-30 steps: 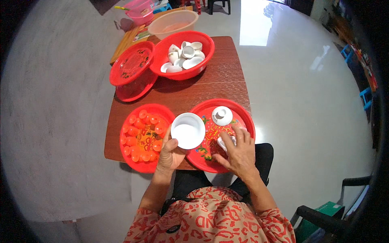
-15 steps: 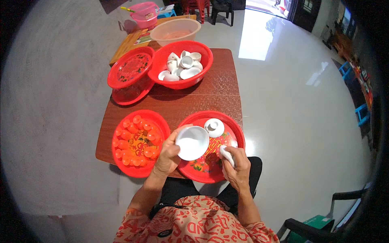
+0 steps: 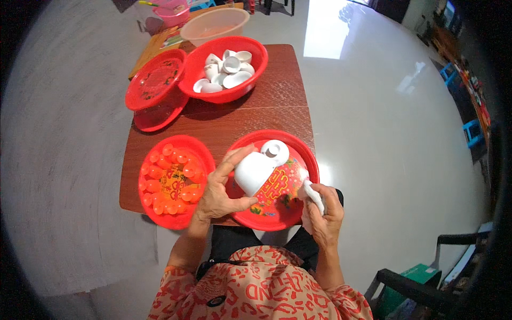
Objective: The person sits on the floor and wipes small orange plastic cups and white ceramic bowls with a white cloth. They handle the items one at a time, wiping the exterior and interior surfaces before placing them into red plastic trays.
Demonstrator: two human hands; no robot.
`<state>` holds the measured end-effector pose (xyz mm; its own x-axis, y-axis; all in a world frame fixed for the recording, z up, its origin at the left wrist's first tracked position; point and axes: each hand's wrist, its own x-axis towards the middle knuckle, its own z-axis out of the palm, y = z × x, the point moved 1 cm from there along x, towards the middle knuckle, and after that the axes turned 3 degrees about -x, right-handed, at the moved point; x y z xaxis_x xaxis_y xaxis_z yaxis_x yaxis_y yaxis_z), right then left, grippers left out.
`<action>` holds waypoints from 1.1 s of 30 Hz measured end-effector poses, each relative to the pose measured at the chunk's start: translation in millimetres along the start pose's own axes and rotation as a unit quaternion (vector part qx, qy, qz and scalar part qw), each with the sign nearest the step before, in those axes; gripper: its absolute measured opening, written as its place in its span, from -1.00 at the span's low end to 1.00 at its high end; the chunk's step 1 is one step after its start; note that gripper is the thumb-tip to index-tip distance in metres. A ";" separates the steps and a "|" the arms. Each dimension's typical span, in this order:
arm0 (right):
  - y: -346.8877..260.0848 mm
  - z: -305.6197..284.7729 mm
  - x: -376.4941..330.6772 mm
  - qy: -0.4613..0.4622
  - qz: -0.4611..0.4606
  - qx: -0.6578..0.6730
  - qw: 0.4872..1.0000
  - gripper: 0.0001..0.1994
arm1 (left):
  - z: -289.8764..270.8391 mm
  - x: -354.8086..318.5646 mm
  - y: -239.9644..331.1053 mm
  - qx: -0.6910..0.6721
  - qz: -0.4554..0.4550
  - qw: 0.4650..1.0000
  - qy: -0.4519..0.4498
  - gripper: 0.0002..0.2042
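Note:
My left hand [image 3: 217, 191] curls around a white bowl [image 3: 254, 172], with fingers at its upper side and the thumb along its lower edge. The bowl is turned over, its rounded outside showing, low over a red round tray [image 3: 316, 165] with a printed pattern. Whether it rests on the tray, I cannot tell. Just beyond it lies a white round lid-like piece [image 3: 281, 147] with a raised ring. A crumpled white cloth [image 3: 314, 197] is gripped in my right hand [image 3: 326, 218], at the tray's right edge.
To the left, another red tray [image 3: 207, 154] holds several shiny orange balls or small cups. Farther back stand a red basin [image 3: 261, 53] of white cups, two red trays [image 3: 133, 88], and a pale translucent basin [image 3: 242, 21]. A black-armed chair [image 3: 410, 288] is at lower right.
The bowl has gone from open side up to turned over and lower to the tray. My right hand with the cloth has moved slightly right and down. The whole view has shifted.

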<state>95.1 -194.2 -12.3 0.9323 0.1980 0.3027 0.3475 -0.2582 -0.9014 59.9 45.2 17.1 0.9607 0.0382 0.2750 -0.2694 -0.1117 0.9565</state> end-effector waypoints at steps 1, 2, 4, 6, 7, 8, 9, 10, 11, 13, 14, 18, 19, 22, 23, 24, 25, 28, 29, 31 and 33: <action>1.2 -0.2 -0.1 -0.001 0.009 0.007 1.000 -0.69 | 0.1 1.4 0.0 0.014 0.006 1.000 0.001 -0.16; 2.4 -1.3 -0.1 -0.001 0.015 0.013 1.000 -0.69 | 0.6 3.5 0.4 0.000 0.004 1.000 0.007 -0.14; 6.4 -4.2 -2.2 0.003 0.023 0.022 0.999 -0.69 | 4.1 7.9 2.4 -0.033 -0.002 0.999 0.014 -0.13; 9.2 -5.3 -2.4 0.008 0.029 0.029 0.999 -0.70 | 2.6 11.9 1.5 -0.045 0.014 0.999 0.012 -0.12; 10.1 -6.2 -2.8 0.012 0.033 0.028 0.999 -0.70 | 4.0 13.2 2.0 -0.052 0.018 0.998 0.010 -0.12; 10.8 -6.4 -2.5 0.016 0.035 0.027 0.999 -0.70 | 4.8 14.7 4.2 -0.057 0.022 0.998 0.010 -0.11; 12.2 -6.7 -3.3 0.015 0.046 0.031 0.998 -0.70 | 5.6 16.1 6.4 -0.063 0.026 0.998 0.010 -0.11; 13.9 -7.2 -4.9 0.015 0.057 0.034 0.998 -0.70 | 6.4 17.3 8.5 -0.076 0.029 0.997 0.005 -0.11; 15.0 -6.7 -5.0 0.013 0.067 0.037 0.997 -0.70 | 6.3 18.2 10.4 -0.089 0.033 0.995 0.003 -0.11; 12.3 -6.9 -3.5 0.008 0.056 0.035 0.998 -0.70 | 5.7 18.1 10.2 -0.092 0.037 0.995 -0.002 -0.12; 10.5 -6.7 -1.3 0.007 0.048 0.034 0.998 -0.70 | 4.6 18.2 9.8 -0.080 0.041 0.996 -0.003 -0.12; 14.5 -2.3 -3.6 -0.001 0.074 0.063 0.995 -0.71 | 16.5 14.1 -11.7 -0.165 -0.022 0.985 0.037 -0.16; 15.3 -0.6 -4.6 -0.004 0.096 0.086 0.992 -0.72 | 18.7 9.1 -18.0 -0.270 -0.102 0.955 0.071 -0.24; -2.8 0.6 0.7 0.002 0.172 0.183 0.968 -0.72 | 26.3 -4.4 -28.6 -0.501 -0.163 0.841 0.122 -0.34; -9.2 -0.8 0.5 0.007 0.201 0.217 0.955 -0.72 | 28.7 -6.6 -27.3 -0.527 -0.168 0.824 0.121 -0.34; -3.5 -1.5 -1.2 0.003 0.184 0.211 0.960 -0.71 | 30.5 -8.7 -24.8 -0.551 -0.173 0.807 0.121 -0.35; -1.0 -0.9 -1.2 0.003 0.156 0.185 0.970 -0.72 | 32.0 -10.9 -23.1 -0.576 -0.177 0.789 0.120 -0.35; -2.9 -1.0 2.4 -0.007 0.099 0.127 0.987 -0.75 | 38.3 -15.1 -18.8 -0.549 -0.186 0.807 0.114 -0.32; -5.9 -0.9 3.5 -0.013 0.101 0.123 0.987 -0.74 | 40.1 -15.9 -14.7 -0.535 -0.192 0.816 0.105 -0.32; -13.7 1.6 8.5 -0.015 0.052 0.103 0.993 -0.74 | 41.1 -20.4 -16.5 -0.518 -0.190 0.829 0.084 -0.34; -23.4 8.3 17.3 -0.003 -0.050 0.070 0.996 -0.74 | 43.0 -23.8 -17.9 -0.515 -0.189 0.833 0.067 -0.35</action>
<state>102.2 -176.9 11.4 0.8929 0.2212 0.3921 0.4210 -0.1016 -0.9014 44.7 3.6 -10.7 0.9924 -0.0042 -0.1233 0.0698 0.8431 0.5332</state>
